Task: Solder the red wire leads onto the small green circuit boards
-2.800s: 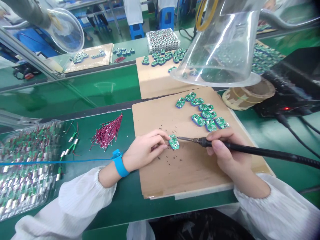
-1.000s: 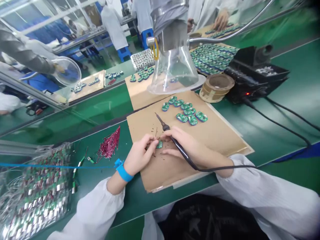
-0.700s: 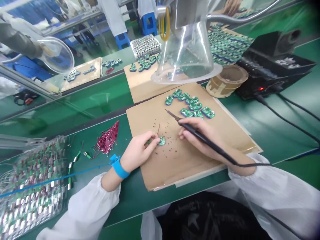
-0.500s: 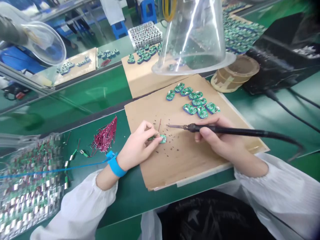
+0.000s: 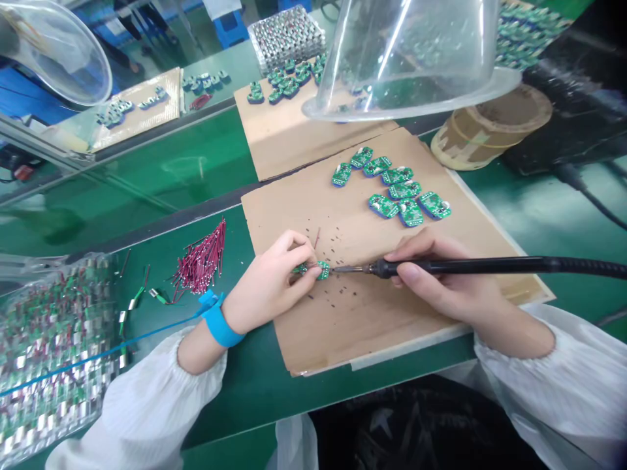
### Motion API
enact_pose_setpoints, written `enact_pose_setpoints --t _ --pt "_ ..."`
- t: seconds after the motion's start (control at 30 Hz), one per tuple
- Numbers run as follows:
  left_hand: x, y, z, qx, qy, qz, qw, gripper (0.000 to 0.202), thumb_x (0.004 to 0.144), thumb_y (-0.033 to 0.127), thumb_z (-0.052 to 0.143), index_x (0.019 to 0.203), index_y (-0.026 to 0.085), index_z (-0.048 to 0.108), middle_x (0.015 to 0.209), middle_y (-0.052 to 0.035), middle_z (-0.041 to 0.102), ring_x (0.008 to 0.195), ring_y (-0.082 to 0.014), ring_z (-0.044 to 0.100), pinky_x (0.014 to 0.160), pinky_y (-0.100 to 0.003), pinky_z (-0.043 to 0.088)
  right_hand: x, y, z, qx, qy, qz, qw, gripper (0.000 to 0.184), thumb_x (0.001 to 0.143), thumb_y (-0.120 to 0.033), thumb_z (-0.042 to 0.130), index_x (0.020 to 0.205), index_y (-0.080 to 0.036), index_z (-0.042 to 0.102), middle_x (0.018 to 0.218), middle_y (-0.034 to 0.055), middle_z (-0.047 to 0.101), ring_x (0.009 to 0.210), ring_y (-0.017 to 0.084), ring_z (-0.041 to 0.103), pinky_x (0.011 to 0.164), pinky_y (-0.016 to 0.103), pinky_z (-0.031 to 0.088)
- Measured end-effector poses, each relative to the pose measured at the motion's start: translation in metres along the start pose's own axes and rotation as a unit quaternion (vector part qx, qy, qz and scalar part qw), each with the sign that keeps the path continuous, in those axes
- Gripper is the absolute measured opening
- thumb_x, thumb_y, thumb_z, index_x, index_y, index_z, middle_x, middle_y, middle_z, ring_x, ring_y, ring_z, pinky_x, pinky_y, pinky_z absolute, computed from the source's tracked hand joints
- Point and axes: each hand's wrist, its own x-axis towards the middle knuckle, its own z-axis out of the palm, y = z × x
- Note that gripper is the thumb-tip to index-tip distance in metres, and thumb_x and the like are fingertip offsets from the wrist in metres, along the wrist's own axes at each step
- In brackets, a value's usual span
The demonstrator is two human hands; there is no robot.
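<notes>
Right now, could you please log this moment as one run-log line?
left hand: holds green circuit board | right hand: holds soldering iron, tip by board

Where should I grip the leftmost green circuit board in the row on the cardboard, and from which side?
Best pinch the circuit board by its blue-edged rim, coming down from the near-left side: it lies flat on the cardboard, with bare cardboard there, while the next board sits close on its far right.
</notes>
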Motion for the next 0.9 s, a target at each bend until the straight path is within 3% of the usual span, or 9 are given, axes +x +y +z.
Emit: enact_pose_setpoints --t 0.3,0.4,0.53,0.67,0.9 --pt "0.004 -0.003 -0.007 -0.035 -0.025 0.021 0.999 0.011 0.1 0.019 0.056 0.089 0.019 0.06 0.126 -0.0069 0.059 0.103 -0.0174 0.062 0.073 -0.027 0.051 0.001 -0.002 0.001 0.007 0.001 0.007 1.0 0.01 0.094 -0.037 0.07 0.098 -0.028 0.069 0.073 0.0015 0.069 0.058 0.018 0.064 0.053 0.034 0.052" --pt "0.005 -0.007 -0.009 -0.044 -0.039 0.045 0.997 0.011 0.101 0.021 0.054 0.093 0.019 0.061 0.13 -0.0065 0.061 0.109 -0.0181 0.062 0.079 -0.028 0.052 0.002 -0.001 0.001 0.011 -0.004 0.005 1.0 0.01 0.094 -0.036 0.07 0.1 -0.029 0.069 0.074 0.0016 0.069 0.059 0.018 0.065 0.053 0.034 0.052" --pt "0.004 -0.009 -0.011 -0.021 -0.06 0.073 0.995 0.012 0.103 0.021 0.051 0.096 0.02 0.061 0.122 -0.0058 0.065 0.105 -0.0177 0.063 0.088 -0.03 0.051 0.002 0.0 0.001 0.011 -0.009 0.005 1.0 0.01 0.093 -0.035 0.071 0.1 -0.029 0.069 0.074 0.0015 0.069 0.059 0.018 0.064 0.052 0.034 0.051" --pt "-0.001 -0.003 -0.011 0.022 -0.063 0.036 0.997 0.012 0.103 0.024 0.052 0.097 0.019 0.062 0.116 -0.0074 0.062 0.093 -0.0171 0.063 0.082 -0.031 0.051 0.001 -0.001 0.001 0.018 0.001 0.005 1.0 0.01 0.094 -0.037 0.07 0.1 -0.028 0.069 0.072 0.0013 0.068 0.058 0.018 0.064 0.052 0.034 0.052" --pt "-0.002 0.0 -0.008 0.007 -0.038 0.019 0.999 0.012 0.102 0.019 0.051 0.098 0.019 0.062 0.107 -0.0063 0.062 0.09 -0.0172 0.059 0.079 -0.032 0.048 0.002 -0.001 0.002 0.026 -0.01 0.004 1.0 0.011 0.094 -0.038 0.07 0.101 -0.03 0.068 0.077 0.0022 0.071 0.062 0.019 0.066 0.053 0.034 0.054"
